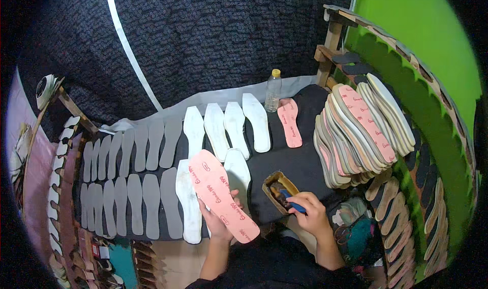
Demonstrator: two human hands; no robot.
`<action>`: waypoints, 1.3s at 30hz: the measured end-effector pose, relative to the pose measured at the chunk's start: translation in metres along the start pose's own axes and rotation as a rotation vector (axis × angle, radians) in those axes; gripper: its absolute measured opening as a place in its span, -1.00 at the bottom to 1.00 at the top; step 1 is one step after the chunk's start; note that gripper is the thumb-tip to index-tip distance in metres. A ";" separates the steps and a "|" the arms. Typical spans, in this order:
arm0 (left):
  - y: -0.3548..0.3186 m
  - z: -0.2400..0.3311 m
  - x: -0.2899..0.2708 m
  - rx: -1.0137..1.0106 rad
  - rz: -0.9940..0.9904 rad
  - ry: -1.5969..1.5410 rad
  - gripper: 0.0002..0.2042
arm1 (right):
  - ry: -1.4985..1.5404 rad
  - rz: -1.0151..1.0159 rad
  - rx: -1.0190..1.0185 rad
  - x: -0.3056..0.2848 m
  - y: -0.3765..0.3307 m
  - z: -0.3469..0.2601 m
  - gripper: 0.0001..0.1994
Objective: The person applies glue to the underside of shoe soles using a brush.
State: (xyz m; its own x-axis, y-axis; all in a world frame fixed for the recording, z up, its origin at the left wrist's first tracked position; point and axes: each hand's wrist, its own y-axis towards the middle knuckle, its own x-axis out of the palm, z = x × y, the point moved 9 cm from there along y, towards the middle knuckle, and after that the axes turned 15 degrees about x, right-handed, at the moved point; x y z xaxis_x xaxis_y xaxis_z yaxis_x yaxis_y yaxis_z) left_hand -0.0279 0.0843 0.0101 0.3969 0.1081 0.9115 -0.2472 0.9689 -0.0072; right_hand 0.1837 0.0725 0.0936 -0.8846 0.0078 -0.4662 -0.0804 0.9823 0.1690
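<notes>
The left hand [217, 223] holds a pink insole [222, 194] just left of the glue tin [277, 190]; the right hand [311, 214] dips a blue-handled brush [291, 202] into that tin

Your left hand [216, 219] sits mostly behind the pink insole [223, 196], so you see only the thumb edge and fingertips. The brush [294, 203] shows a short blue handle; its head is sunk in the glue tin [277, 190], whose contents are too dark to read. In the stack of insoles [356, 131] at right, only edges show. Lower left, the shoe parts [81, 261] fade into the dark rim.
</notes>
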 end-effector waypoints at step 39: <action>-0.019 -0.031 0.029 -0.128 -0.170 0.039 -0.31 | 0.175 0.189 -0.401 -0.044 -0.025 -0.079 -0.71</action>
State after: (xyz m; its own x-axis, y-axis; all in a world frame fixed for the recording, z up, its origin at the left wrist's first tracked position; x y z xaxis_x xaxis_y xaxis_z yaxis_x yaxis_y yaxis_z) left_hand 0.0154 0.0754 0.0241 0.4576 -0.0537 0.8876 -0.0602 0.9940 0.0912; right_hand 0.1879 0.0328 0.1784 -0.9621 0.1138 -0.2477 -0.0513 0.8167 0.5747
